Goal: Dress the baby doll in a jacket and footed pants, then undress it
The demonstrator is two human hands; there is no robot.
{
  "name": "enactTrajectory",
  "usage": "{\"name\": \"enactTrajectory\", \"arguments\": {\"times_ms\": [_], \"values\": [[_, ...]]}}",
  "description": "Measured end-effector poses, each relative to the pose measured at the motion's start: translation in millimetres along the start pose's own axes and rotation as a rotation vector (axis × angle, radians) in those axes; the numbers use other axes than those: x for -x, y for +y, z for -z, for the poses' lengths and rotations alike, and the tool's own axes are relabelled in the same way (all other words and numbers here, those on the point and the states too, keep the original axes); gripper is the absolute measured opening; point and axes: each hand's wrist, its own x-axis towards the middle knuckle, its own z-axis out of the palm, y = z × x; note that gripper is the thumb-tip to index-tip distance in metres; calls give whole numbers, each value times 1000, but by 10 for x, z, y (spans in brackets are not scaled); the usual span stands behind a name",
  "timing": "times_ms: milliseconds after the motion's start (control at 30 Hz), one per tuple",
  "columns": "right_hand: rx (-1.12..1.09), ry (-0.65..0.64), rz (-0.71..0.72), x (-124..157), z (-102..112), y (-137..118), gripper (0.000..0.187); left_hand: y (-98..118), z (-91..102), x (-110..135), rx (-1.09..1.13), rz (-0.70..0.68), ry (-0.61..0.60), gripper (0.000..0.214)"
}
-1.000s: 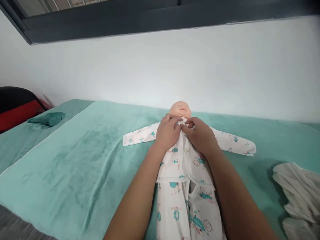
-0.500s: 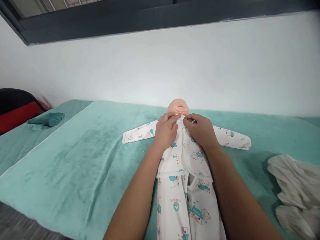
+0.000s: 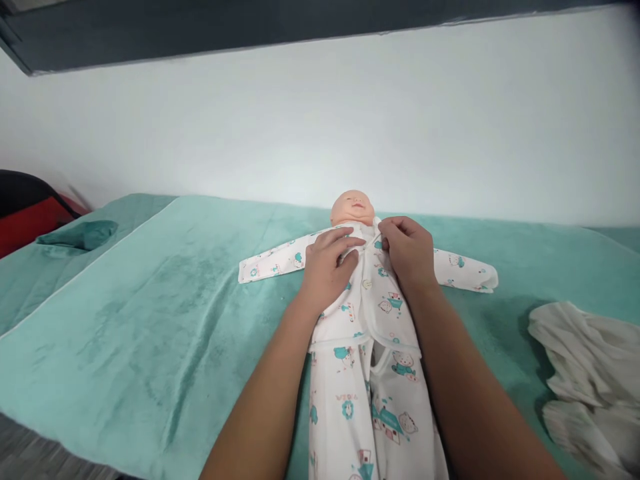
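A baby doll (image 3: 352, 207) lies on its back, dressed in a white printed jacket (image 3: 345, 327) and matching trousers (image 3: 345, 407). Both sleeves stretch out sideways. My left hand (image 3: 330, 263) rests on the chest with its fingers spread over the fabric near the front opening. With thumb and fingers pinched, my right hand (image 3: 407, 250) holds the jacket's edge by the neck and lifts it a little. A round yellowish button (image 3: 367, 284) shows on the jacket front below my hands.
A turquoise plush sheet (image 3: 145, 320) covers the bed, with a fold running down it. Crumpled white clothing (image 3: 585, 353) lies at the right. A red and black object (image 3: 35, 213) stands at the far left. Behind the bed rises a white wall (image 3: 250, 127) under a dark frame (image 3: 250, 27).
My right hand has pulled the jacket's edge up and to the right, away from my left hand. My left fingers have spread out on the chest. The view has tilted down slightly.
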Motion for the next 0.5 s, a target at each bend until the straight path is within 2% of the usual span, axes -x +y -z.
{"name": "enactTrajectory", "arguments": {"times_ms": [233,367,500], "values": [[72,22,145,46,0,-28,12,23,28,-5,-16,-31,-84,21],[112,-56,179,55,0,-27,17,35,32,-18,-1,-33,-86,13],[40,-134,160,44,-9,-20,10,48,18,-24,7,-30,-75,7]]}}
